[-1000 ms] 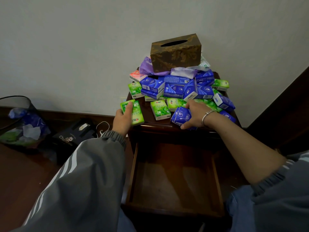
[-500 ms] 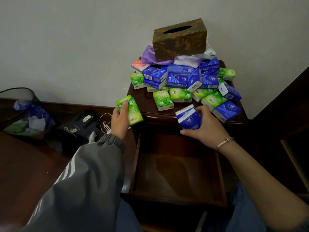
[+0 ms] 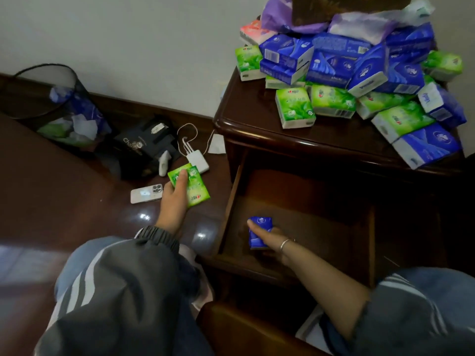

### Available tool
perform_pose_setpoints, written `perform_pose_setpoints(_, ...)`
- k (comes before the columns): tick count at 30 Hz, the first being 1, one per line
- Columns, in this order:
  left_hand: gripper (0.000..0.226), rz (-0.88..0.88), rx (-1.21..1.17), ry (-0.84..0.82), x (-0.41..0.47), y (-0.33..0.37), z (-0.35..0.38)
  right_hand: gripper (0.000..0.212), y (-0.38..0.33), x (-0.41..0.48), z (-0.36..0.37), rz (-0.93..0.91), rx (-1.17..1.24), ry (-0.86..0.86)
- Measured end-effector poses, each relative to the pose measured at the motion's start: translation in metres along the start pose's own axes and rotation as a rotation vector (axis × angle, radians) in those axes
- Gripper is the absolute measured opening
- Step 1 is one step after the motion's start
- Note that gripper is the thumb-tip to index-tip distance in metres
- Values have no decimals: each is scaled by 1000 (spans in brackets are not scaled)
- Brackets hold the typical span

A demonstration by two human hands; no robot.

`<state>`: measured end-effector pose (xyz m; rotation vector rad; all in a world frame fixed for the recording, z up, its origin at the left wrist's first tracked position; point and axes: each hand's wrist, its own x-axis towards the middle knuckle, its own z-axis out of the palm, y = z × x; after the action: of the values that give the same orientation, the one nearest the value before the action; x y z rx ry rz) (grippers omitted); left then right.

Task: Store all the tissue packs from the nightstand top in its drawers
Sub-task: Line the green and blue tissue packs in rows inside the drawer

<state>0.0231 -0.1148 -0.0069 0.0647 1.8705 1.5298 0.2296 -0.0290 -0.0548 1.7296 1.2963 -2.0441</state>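
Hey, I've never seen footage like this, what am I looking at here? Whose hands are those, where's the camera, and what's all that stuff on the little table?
There is no machine here. These are a person's two bare hands, filmed by a wide-angle camera worn on their head and looking down. The little table is a dark wooden nightstand, and the heap on it is small tissue packs, mostly blue and green. Its drawer is pulled open. The right hand is down inside it, gripping a blue pack. The left hand grips a green pack out to the left of the drawer, above the floor. On the floor lie a phone, a white charger, a black box and a mesh bin.
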Motion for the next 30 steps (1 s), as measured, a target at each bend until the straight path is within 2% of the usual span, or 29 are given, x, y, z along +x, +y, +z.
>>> perform_pose_setpoints(3, 56, -5, -8, -13, 2, -10, 0, 46, 7, 20, 16, 48, 18, 20)
perform_pose_setpoints(6, 52, -6, -15, -25, 8, -7, -1, 48, 8, 31, 31, 45, 85, 38)
perform_pose_setpoints(9, 48, -23, -23, -29, 15, -3, -3, 48, 11, 41, 37, -8, -115, 218)
perform_pose_setpoints(11, 42, -42, -30, -36, 19, -3, -2, 38, 9, 41, 38, -54, -208, 272)
perform_pose_setpoints(13, 43, -70, -57, -42, 20, -2, 0, 29, 8, 41, 39, -66, -178, 224)
perform_pose_setpoints(16, 53, -107, -90, -46, 21, 0, 2, 36, 9, 41, 44, -57, -223, 177)
perform_pose_setpoints(19, 56, -122, -108, -60, 21, 0, 5, 29, 6, 40, 45, 2, -210, 93)
perform_pose_setpoints(22, 58, -145, -98, -78, 19, -1, 8, 26, 4, 41, 39, 83, -348, -24)
perform_pose_setpoints(26, 59, -174, -81, -101, 18, -1, 8, 42, 1, 46, 31, -91, -403, 101)
perform_pose_setpoints(28, 59, -182, -58, -132, 16, -1, 9, 38, 0, 46, 31, -173, -484, 65)
perform_pose_setpoints(30, 59, -175, -15, -186, 14, -2, 11, 38, -1, 41, 32, -174, -527, -26)
